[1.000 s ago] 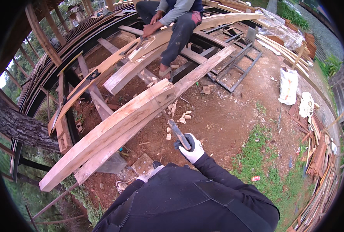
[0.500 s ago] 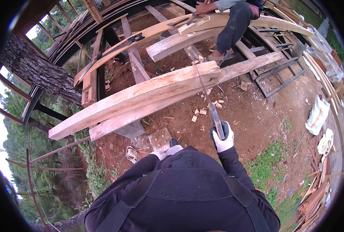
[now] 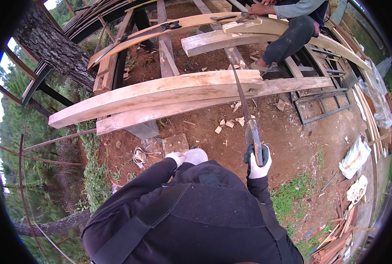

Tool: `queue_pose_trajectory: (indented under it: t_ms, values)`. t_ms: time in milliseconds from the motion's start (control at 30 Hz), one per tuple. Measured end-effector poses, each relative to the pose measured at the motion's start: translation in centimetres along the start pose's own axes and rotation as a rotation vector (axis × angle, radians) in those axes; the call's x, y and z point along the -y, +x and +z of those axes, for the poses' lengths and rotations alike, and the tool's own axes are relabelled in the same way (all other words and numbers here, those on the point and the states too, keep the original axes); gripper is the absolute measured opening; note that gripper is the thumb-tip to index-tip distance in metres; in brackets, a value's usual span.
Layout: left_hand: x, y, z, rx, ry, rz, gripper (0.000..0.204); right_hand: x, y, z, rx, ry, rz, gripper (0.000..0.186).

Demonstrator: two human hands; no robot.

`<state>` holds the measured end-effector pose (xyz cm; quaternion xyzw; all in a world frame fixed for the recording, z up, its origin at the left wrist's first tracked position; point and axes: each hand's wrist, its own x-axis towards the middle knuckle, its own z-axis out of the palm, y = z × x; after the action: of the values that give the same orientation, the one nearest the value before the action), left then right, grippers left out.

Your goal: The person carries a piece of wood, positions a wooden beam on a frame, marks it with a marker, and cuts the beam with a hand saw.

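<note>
Two gloved hands (image 3: pixel 259 163), one saw (image 3: pixel 252 135) (counting only the gripped one), one co-worker (image 3: pixel 288 40).

Rough-barked tree trunk (image 3: pixel 53 48) at upper left, dark metal frame (image 3: pixel 323 106), white sack (image 3: pixel 355 157), grass patch (image 3: pixel 292 197)

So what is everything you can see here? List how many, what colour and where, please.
Saw: 1, dark, blade across the curved beam
Curved beam: 1, pale wood, middle
Plank: 1, pale brown, under that beam
Other beams: several, pale to brown, beyond
Wood scraps: several, pale, on the ground
Other person: 1, grey sleeve and dark trousers, upper right
Metal frame: 1, black, right
Sack: 1, white, far right
Tree trunk: 1, brown, upper left
Left hand: 1, white glove, near the body
Right hand: 1, white-and-dark glove, holding the saw
</note>
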<state>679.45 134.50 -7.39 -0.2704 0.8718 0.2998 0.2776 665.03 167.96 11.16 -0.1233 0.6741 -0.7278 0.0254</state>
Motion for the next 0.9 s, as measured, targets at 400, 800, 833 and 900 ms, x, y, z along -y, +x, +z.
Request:
queue_pose_trajectory:
  t_ms: [400, 800, 833, 900]
  values:
    - [-23.7, 1.8, -22.5, -0.739, -0.216, 0.780, 0.036, 3.1, 1.9, 2.6, -0.042, 0.090, 0.128, 0.021]
    - [-27.7, 9.9, -25.7, -0.840, 0.286, 0.537, 0.047, 2.4, 3.9, 1.8, 0.039, -0.078, 0.166, 0.033]
    - [-28.1, 9.5, -26.1, -0.767, 0.296, 0.495, 0.048, 1.9, 3.9, 1.7, 0.010, -0.101, 0.152, 0.033]
    - [-28.4, 9.4, -26.2, -0.757, 0.240, 0.494, 0.044, 1.6, 3.4, 1.5, -0.017, -0.126, 0.142, 0.033]
